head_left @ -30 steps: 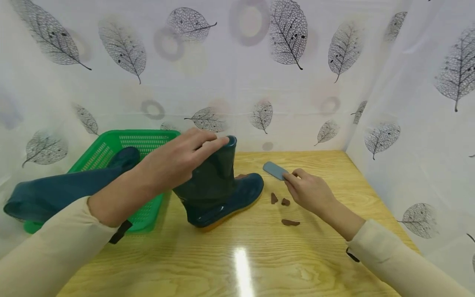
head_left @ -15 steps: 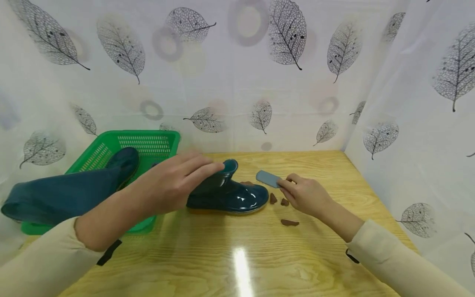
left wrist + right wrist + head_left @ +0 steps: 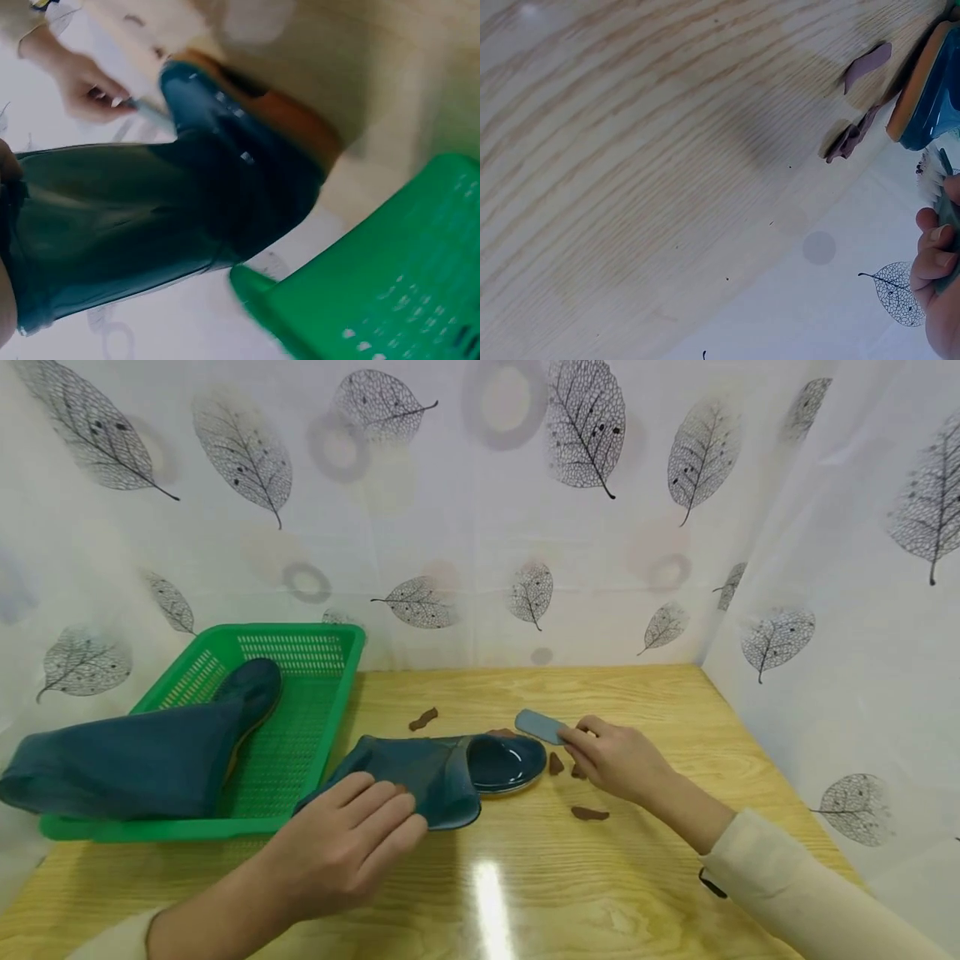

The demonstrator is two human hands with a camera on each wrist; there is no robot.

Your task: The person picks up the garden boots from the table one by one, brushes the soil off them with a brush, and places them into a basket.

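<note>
A dark blue rubber boot (image 3: 420, 768) leans with its shaft toward me and its toe pointing right. My left hand (image 3: 348, 843) grips the shaft near its top; in the left wrist view only parts of that hand show at the edge, beside the boot's (image 3: 127, 217) rim. Between thumb and fingers, my right hand (image 3: 618, 756) pinches a blue-grey brush (image 3: 537, 725) close to the toe. White bristles (image 3: 931, 180) show on the brush in the right wrist view. Whether they touch the boot cannot be told.
On the left, a green basket (image 3: 341, 702) holds another blue boot (image 3: 135, 756), its shaft jutting over the rim. Several brown scraps lie on the wooden table (image 3: 570, 893), including one scrap (image 3: 423, 719) behind the boot and another (image 3: 589, 813) right of it. A leaf-patterned curtain (image 3: 465, 527) hangs behind.
The boot's shaft has tipped down toward me as my left hand drew its top nearer. This uncovers a brown scrap behind. The brush has shifted slightly left, nearer the toe.
</note>
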